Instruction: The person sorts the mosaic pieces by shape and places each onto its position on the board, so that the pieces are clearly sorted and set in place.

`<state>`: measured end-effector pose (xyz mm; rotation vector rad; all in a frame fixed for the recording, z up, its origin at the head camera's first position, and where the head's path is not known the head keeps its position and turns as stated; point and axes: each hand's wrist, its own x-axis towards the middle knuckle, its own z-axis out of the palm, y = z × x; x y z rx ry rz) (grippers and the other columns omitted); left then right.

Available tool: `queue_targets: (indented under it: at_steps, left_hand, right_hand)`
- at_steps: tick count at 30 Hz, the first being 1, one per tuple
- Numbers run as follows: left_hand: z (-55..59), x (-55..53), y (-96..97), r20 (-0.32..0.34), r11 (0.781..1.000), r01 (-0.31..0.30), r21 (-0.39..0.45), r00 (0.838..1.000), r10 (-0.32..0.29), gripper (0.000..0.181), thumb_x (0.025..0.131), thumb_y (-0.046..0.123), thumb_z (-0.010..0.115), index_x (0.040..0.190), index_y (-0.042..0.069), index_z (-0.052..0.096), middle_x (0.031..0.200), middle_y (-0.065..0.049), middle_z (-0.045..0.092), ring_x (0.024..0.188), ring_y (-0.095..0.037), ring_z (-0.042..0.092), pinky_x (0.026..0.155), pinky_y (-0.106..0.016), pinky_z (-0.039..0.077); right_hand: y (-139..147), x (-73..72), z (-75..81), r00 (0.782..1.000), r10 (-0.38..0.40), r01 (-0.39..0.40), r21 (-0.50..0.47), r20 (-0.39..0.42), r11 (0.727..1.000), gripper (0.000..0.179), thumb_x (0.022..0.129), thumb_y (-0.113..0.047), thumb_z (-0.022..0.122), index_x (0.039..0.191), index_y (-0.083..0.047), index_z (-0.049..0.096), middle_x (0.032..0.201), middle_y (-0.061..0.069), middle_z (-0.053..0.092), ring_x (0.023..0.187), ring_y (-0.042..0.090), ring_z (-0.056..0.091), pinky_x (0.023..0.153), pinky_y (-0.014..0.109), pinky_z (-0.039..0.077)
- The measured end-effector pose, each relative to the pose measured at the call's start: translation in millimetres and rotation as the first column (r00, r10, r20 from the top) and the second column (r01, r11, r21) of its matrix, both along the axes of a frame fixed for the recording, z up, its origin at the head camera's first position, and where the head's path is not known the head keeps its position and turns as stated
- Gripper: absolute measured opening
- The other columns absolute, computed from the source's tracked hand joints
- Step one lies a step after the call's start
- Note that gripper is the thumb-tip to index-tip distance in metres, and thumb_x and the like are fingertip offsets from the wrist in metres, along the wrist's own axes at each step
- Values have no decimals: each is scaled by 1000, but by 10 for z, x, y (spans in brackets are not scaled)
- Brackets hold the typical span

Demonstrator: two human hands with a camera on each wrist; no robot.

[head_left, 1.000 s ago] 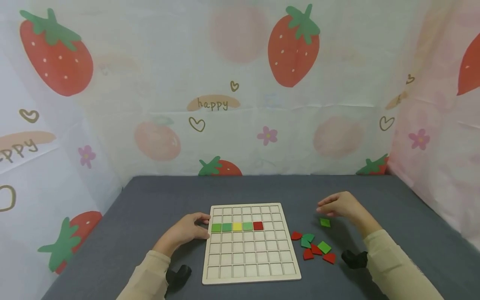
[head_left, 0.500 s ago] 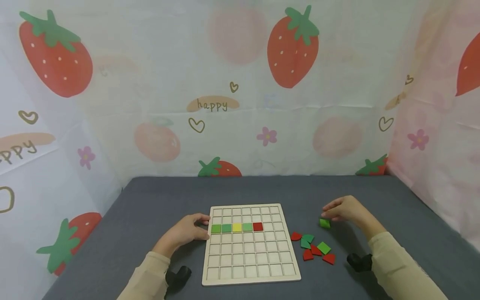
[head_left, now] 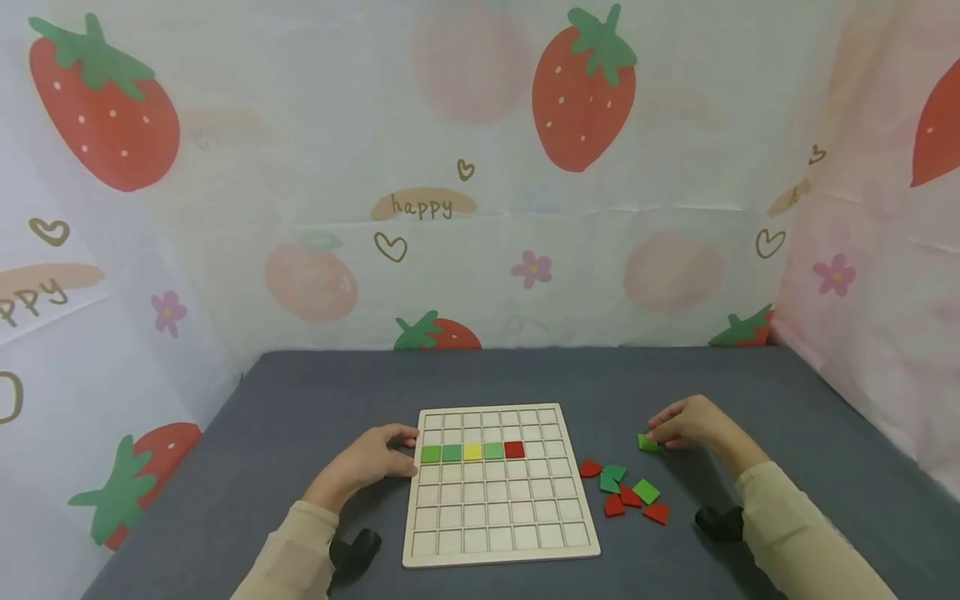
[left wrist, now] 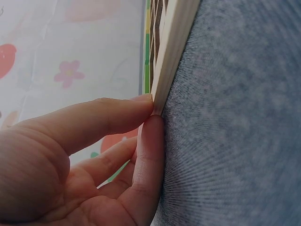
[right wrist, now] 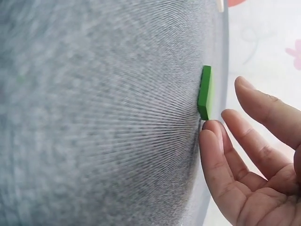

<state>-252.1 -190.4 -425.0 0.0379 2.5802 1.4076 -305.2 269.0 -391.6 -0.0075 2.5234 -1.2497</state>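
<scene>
A pale wooden grid board lies on the table with a row of green, yellow and red tiles in its cells. At its left edge rests my left hand; in the left wrist view the thumb and a finger touch the rim. Right of the board, my right hand is low over the table beside a green square tile. In the right wrist view its fingertips come right to the end of that tile, with the thumb held apart.
Several loose tiles lie close together by the board's right side: red pieces, dark green pieces and a light green square. The dark grey table meets a strawberry-print cloth at the back and sides.
My right hand has come down and slightly right, its fingertips now overlapping the green tile in the head view. The left hand has stayed at the board's edge.
</scene>
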Motion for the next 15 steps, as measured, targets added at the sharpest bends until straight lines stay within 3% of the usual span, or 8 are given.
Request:
queue_targets:
  at_steps: [9,15]
  left_hand:
    - [-1,2,1,-8,1000,7,-16,1000,-7,61,80,1,74,137,-4,54,121,-15,58,99,-21,54,86,-37,47]
    - [17,8,6,-10,1000,7,-19,1000,-7,60,79,2,74,136,-4,55,120,-14,58,100,-21,55,88,-38,47]
  right_hand:
    - [-3,-3,-29,999,35,-34,49,-22,998,29,80,-8,81,104,5,74,103,13,74,76,11,67,72,32,57]
    - [-16,19,-43,996,72,-65,132,-51,989,29,77,-9,83,102,3,76,96,10,75,81,16,69,78,38,57]
